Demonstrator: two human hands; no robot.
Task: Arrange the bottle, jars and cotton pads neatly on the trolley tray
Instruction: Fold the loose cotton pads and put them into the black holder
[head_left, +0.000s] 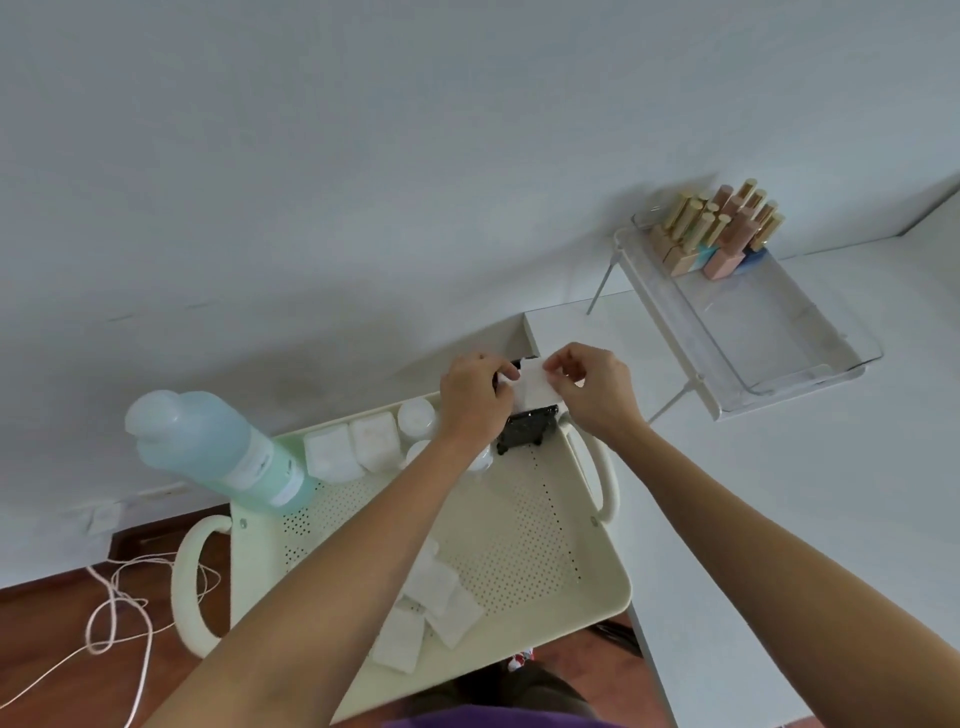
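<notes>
White wall fills the upper half of the view, with a white desk (779, 519) at 3 o'clock and dark wood floor at 8 o'clock, where a pale cord (111, 608) loops. A cream perforated tray (519, 530) with rounded side handles sits at the centre, against the desk edge.

Both hands meet over the tray's 12 o'clock edge. The left hand (475, 400) and right hand (597, 389) each pinch a side of one white pad (535, 387) between thumb and fingertips, the other fingers curled in; the pad is held just above a black holder (527, 431) standing at the tray's 1 o'clock corner.

A bottle (218, 449) of blue-green liquid stands at the tray's 10 o'clock corner. Just beside it, along the far edge, stand two square white jars (353, 449), then a round jar (417, 418) touching the left wrist's far side; another round one is mostly hidden under the left forearm.

Loose pads (431, 608) lie overlapping at the tray's 6 o'clock, partly under the left forearm.

On the desk at 2 o'clock, a clear rack (769, 332) holds gold-capped polish bottles (717, 228) bunched at its far end.
</notes>
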